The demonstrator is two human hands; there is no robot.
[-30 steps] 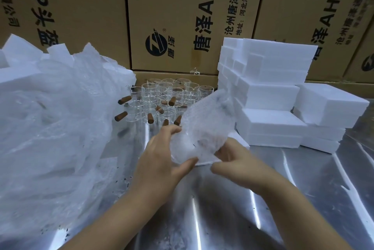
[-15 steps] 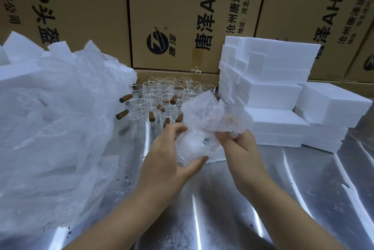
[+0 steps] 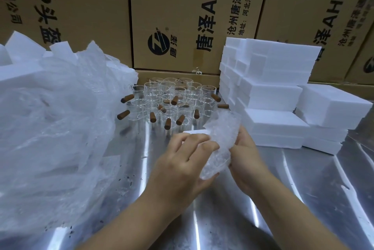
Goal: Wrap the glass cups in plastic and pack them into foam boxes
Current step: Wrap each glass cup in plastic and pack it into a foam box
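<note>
**Cup in wrap, held clear of the table**

My left hand [image 3: 182, 160] cradled the wrapped cup [image 3: 220, 138], fingers curled over it and thumb beneath, so the glass could not slip. My right hand [image 3: 244, 154] gripped the loose plastic on the other side, I judge to tuck it shut. The bundle hung between both hands above the steel table [image 3: 303, 189], near the bare glass cups [image 3: 172, 100]. The foam boxes [image 3: 269, 92] were stacked to the right, handy for packing.
</note>
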